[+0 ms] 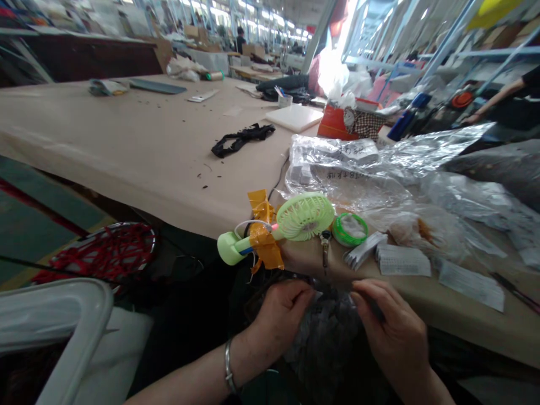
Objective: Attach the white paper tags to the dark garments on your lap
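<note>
My left hand is closed in a pinch just below the table's front edge, a metal bangle on its wrist. Opposite it, my right hand also pinches thumb against fingers. Whatever lies in either pinch is too small and dark to make out. Between and below the hands hangs a heap of greyish, thin scraps, in shadow. Above them, a green hand fan is fixed to the table edge with brown tape. A small metal tool with a pointed tip sits beside the fan.
A green-rimmed round tub, printed label sheets and clear plastic bags lie on the table at right. Black fabric strips lie farther back. On the left stand a white bin and a basket of red strips.
</note>
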